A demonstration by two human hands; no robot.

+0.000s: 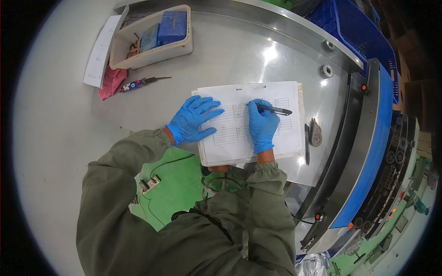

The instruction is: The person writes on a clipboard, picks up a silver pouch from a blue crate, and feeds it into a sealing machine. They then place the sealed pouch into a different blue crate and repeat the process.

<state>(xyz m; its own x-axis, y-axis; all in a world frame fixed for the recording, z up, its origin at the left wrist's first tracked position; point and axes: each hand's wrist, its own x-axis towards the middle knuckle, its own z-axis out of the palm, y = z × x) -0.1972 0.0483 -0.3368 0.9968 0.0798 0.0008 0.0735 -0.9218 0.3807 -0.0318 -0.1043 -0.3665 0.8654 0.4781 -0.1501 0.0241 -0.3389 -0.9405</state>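
Observation:
A stack of printed forms with tables (271, 152) lies on the metal table in front of me. My left hand (192, 119), in a blue glove, rests flat on the left side of the top sheet with its fingers spread. In my gloved right hand (263, 126) is a black pen (278, 110), gripped in a writing pose over the upper middle of the page. The pen's tip is hidden by my fingers. Just right of the stack, a second dark pen (307, 145) lies beside a small grey teardrop-shaped tool (315, 133).
At the upper left, a white bin (159, 54) holds blue blocks. Near it lie a knife with a patterned handle (133, 85), a pink cloth (112, 82) and a paper sheet (99, 55). A blue-sided conveyor (363, 161) and blue crate (350, 27) stand right.

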